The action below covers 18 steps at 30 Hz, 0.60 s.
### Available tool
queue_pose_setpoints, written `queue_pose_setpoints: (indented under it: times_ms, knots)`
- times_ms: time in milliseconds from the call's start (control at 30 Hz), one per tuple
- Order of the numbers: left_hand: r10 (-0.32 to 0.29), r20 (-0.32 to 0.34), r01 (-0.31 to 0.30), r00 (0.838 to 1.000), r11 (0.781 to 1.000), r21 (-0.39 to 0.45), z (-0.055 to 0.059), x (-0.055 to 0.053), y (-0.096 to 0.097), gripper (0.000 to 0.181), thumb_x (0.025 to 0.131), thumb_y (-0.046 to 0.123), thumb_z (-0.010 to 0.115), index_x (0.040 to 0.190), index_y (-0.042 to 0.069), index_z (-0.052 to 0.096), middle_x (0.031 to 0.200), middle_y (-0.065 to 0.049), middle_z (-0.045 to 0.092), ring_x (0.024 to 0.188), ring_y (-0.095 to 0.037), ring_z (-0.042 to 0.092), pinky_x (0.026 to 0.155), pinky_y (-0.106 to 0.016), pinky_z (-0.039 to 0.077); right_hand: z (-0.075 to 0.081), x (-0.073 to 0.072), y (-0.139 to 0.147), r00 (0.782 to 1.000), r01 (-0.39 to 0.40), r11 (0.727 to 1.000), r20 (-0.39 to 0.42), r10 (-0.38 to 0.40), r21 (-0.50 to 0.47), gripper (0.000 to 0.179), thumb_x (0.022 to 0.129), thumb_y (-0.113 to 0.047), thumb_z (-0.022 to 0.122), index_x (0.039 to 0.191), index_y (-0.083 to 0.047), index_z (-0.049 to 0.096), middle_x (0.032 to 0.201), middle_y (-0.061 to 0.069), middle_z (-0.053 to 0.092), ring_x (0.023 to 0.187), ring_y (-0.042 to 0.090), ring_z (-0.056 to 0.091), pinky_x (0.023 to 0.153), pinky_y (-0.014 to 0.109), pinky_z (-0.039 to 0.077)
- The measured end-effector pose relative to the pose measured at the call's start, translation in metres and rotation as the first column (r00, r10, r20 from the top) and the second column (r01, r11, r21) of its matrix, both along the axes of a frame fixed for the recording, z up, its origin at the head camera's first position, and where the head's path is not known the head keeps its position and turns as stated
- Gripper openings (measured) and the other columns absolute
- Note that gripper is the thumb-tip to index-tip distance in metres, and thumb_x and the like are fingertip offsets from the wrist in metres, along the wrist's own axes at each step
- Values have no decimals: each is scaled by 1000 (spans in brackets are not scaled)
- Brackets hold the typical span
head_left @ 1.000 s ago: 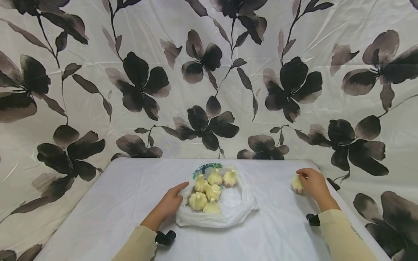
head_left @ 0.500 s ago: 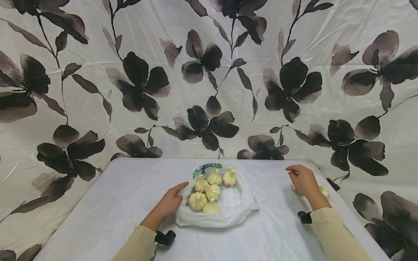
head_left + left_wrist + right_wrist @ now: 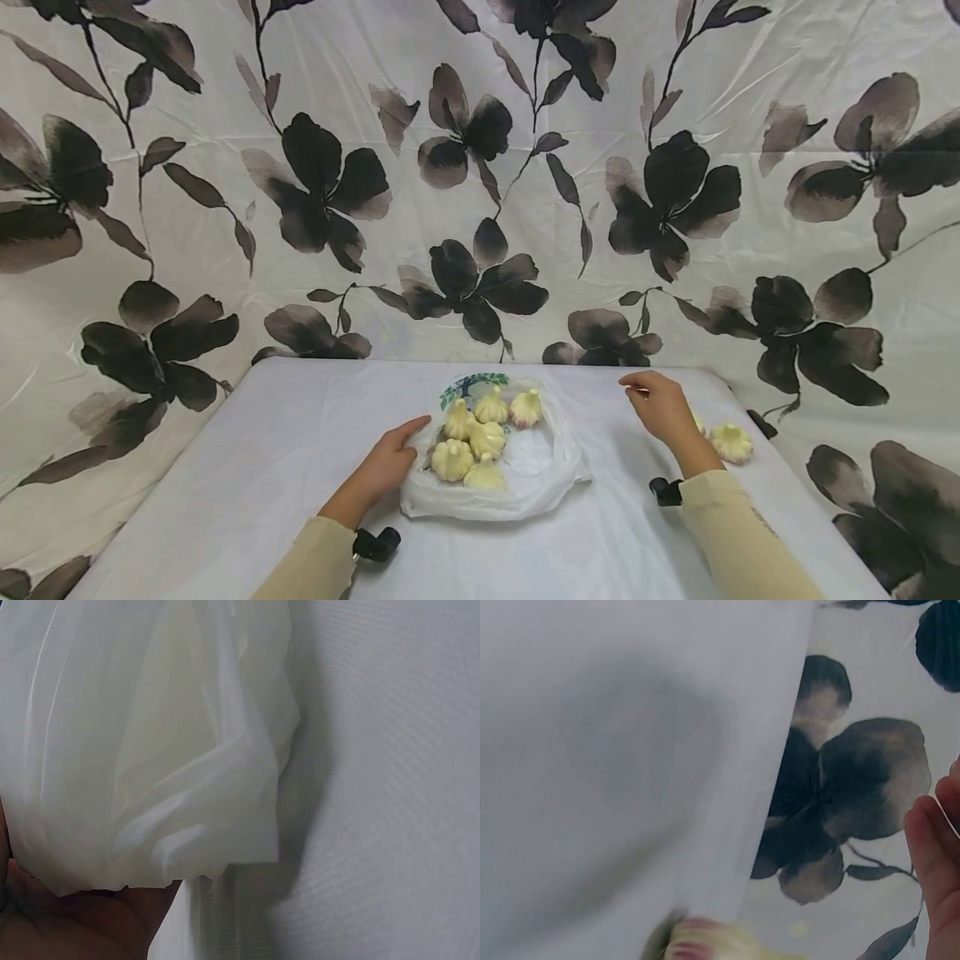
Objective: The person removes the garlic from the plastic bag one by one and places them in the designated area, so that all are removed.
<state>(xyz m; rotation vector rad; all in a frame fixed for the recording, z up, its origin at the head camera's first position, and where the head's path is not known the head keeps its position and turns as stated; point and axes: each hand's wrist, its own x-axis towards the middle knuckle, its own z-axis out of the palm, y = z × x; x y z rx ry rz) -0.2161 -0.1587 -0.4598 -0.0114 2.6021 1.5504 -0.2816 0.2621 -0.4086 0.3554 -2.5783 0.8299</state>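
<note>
A white plastic bag (image 3: 495, 504) lies spread open mid-table, with several garlic bulbs (image 3: 486, 439) inside. My left hand (image 3: 382, 467) holds the bag's left edge, its index finger stretched along the side; the bag (image 3: 172, 750) hides most of that hand's fingers in the left wrist view. To the right of the bag, my right hand (image 3: 660, 408) is raised over the table, fingers loosely bent and holding nothing. One garlic bulb (image 3: 731, 443) rests on the table beside the right wrist. Another garlic bulb (image 3: 699, 423) is mostly hidden behind that wrist.
A white cloth covers the table (image 3: 300, 417), whose right edge runs just past the loose bulbs. Behind it hangs a white curtain (image 3: 570, 275) printed with dark flowers. Small black devices (image 3: 377, 544) sit at both wrists.
My right hand has let go of the garlic bulb at the right and moved left toward the bag, uncovering another bulb. The left hand keeps its place at the bag.
</note>
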Motion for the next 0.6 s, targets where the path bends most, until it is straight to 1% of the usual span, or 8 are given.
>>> queue_pose_setpoints:
  times_ms: [167, 300, 433, 600]
  knots:
    - [2, 1, -2, 1000, 1000, 3, 2, 0, -1, 61, 90, -2, 35, 148, 17, 40, 157, -14, 32, 147, -39, 22, 117, -60, 20, 1, -2, -16, 1000, -11, 1000, -20, 11, -16, 19, 90, -3, 61, 105, -4, 72, 103, 15, 69, 93, 32, 68, 80, 45, 58]
    - [3, 3, -3, 1000, 1000, 7, 2, 0, 0, 61, 90, -2, 35, 148, 17, 41, 157, -14, 32, 147, -39, 23, 117, -60, 20, 2, -2, -28, 1000, -25, 999, -16, 25, -29, 18, 90, -4, 62, 105, -5, 72, 101, 14, 69, 91, 30, 68, 80, 44, 58]
    - [6, 4, -6, 1000, 1000, 6, 4, 0, 1, 61, 91, -2, 35, 148, 17, 41, 157, -14, 33, 147, -39, 23, 117, -60, 20, 4, -3, -37, 999, -40, 999, -13, 40, -34, 18, 90, -4, 62, 105, -5, 72, 99, 14, 69, 92, 30, 68, 82, 45, 58]
    - [13, 3, -13, 1000, 1000, -1, 6, 2, 1, 61, 91, -2, 35, 148, 17, 41, 157, -14, 33, 146, -39, 24, 117, -60, 21, 5, -4, -50, 999, -49, 998, 3, 49, -31, 19, 90, -7, 63, 107, -6, 72, 100, 12, 69, 93, 29, 67, 84, 45, 57]
